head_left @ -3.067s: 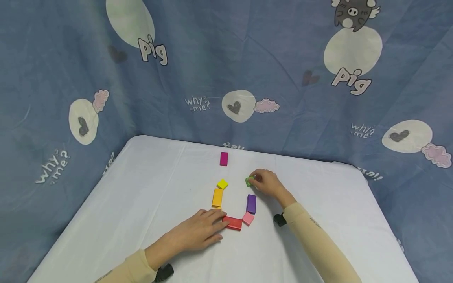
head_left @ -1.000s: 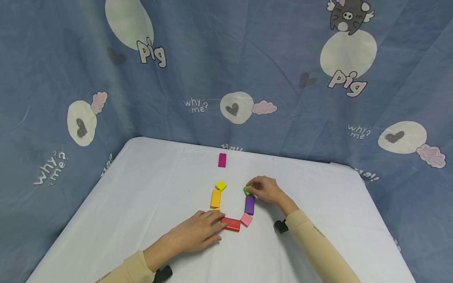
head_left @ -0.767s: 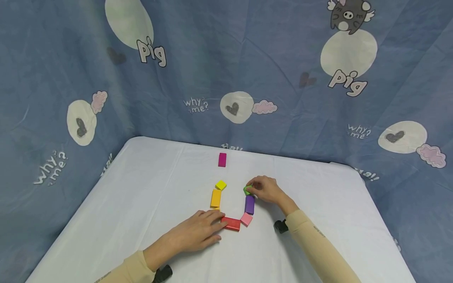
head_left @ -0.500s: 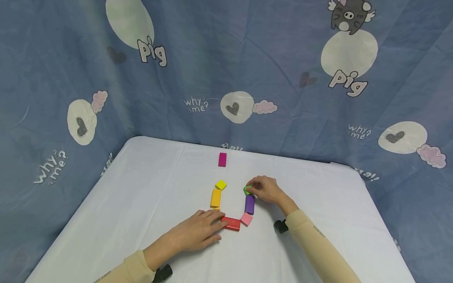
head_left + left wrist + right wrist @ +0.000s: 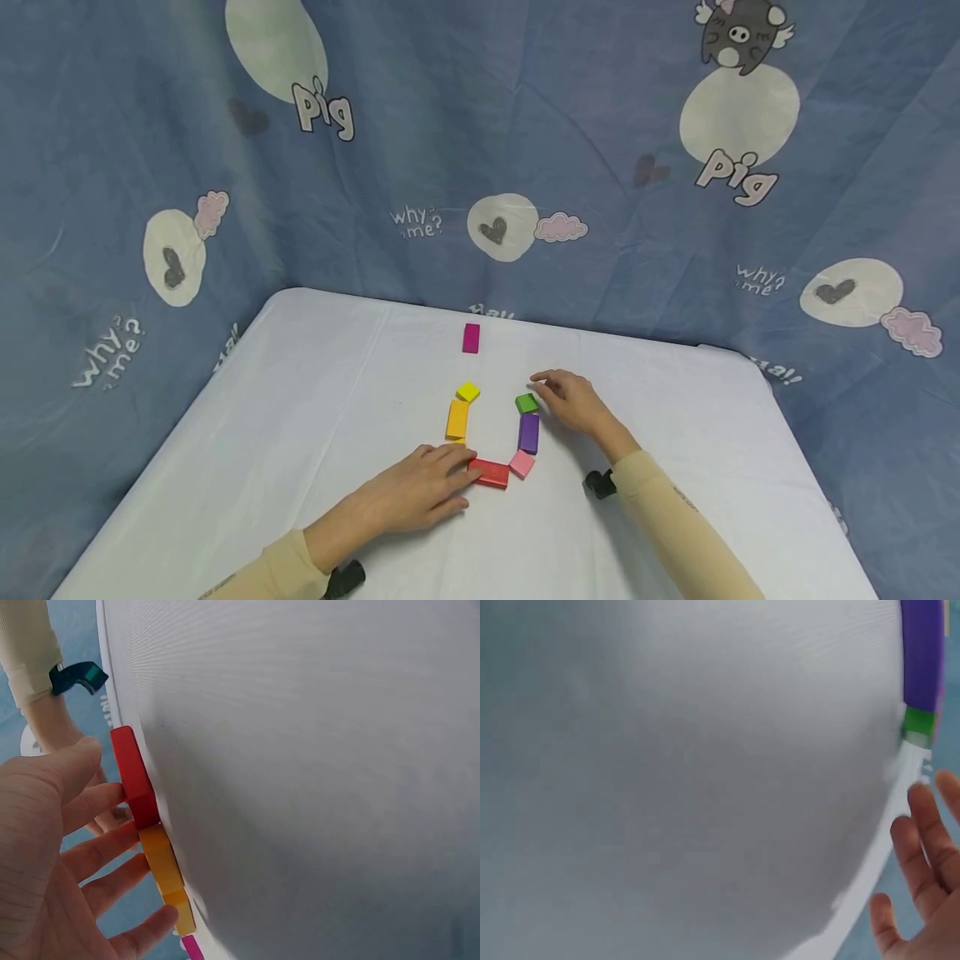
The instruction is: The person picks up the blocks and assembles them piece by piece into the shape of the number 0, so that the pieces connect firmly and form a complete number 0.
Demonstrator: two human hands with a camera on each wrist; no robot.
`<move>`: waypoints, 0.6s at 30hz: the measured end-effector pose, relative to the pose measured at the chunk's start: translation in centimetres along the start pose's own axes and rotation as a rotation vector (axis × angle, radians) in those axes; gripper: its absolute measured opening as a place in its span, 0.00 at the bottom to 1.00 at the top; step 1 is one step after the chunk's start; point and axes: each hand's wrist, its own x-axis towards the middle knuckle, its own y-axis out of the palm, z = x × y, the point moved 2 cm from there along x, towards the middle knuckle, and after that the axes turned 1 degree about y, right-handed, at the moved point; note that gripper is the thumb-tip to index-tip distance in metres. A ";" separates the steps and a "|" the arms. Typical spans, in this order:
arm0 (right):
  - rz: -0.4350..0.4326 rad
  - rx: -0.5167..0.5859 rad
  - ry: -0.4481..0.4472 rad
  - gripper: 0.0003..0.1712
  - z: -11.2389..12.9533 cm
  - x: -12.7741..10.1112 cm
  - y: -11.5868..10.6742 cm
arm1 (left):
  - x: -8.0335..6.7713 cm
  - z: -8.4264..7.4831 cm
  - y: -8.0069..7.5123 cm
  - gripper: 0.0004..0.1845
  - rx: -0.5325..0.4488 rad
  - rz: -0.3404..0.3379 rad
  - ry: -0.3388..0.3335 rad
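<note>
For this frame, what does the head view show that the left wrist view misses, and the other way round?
Only the head view shows the small green block, the purple rectangular block, the pink square block, the small yellow block and the right hand, open beside the green block without holding it. Only the left wrist view shows close up that the left hand has straight fingers lying along the block edges. Both show the red rectangular block, the orange rectangular block, the magenta block and the white tablecloth.
</note>
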 end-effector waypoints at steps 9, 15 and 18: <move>-0.108 -0.271 -0.233 0.15 2.8 -5.1 -0.6 | 0.0 -0.1 -0.2 0.26 -0.007 0.002 -0.002; -0.031 -0.385 -0.305 0.22 5.3 -9.2 0.4 | -0.1 -0.1 -0.3 0.27 0.003 -0.026 0.017; 0.022 -0.416 -0.309 0.26 6.0 -10.5 1.0 | -0.1 -0.1 -0.3 0.27 0.007 -0.049 0.030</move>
